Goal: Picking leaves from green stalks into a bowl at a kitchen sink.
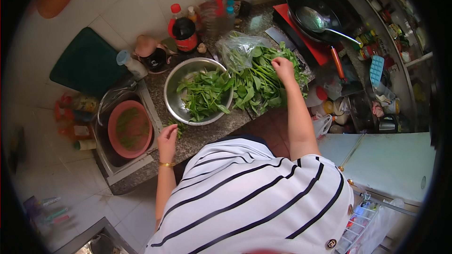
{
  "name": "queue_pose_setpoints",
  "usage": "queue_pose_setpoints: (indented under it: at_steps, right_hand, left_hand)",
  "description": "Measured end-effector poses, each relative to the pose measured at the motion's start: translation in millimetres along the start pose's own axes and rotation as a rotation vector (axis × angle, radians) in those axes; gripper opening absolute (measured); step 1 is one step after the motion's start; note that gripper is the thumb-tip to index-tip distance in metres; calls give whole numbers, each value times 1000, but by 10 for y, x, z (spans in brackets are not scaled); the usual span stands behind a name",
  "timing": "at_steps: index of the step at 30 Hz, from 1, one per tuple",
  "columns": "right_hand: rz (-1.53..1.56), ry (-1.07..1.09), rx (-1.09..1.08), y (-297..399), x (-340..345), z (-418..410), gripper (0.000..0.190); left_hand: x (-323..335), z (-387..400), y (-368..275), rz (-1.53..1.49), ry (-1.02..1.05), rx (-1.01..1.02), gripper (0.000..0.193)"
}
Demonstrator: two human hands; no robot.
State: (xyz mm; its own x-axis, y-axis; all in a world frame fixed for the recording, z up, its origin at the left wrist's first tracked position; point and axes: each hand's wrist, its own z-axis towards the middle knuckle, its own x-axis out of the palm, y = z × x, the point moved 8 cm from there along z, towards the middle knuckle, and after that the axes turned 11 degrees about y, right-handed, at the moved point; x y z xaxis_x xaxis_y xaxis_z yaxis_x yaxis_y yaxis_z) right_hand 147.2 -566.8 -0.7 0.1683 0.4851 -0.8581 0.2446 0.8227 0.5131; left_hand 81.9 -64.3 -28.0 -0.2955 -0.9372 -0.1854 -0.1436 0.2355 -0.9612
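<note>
My right hand (283, 70) is over the heap of leafy green vegetables (252, 90) on the granite counter, its fingers curled at the stems. Whether a stem is pinched between them is hidden. A clear plastic bag (240, 51) covers the back of the heap. To the left of the heap, a stainless steel bowl (172, 91) contains loose picked greens (206, 93). My left hand (167, 140), with fingers close together, is in front of the bowl beside a small pile of green scraps (180, 128). I cannot tell whether it grips anything.
At left, a pink basin (150, 134) with water and greens sits in the sink (116, 167). Behind stand a red-capped dark sauce bottle (184, 31), a white jar (132, 65) and a green cutting board (84, 63). A wok (296, 19) holding a skimmer (312, 19) is at back right.
</note>
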Motion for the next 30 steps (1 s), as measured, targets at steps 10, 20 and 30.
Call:
queue_pose_setpoints:
  at_steps: [10,20,30]
  right_hand:
    - [-338,95,-49,33,16,-249,15]
    - [800,35,-121,1035,392,-122,25]
    - [-68,103,183,477,820,166,28]
  left_hand:
    - [0,-64,218,25,2,-26,16]
    - [171,-40,132,6,21,-7,14]
    - [53,-235,243,-30,-27,-42,18]
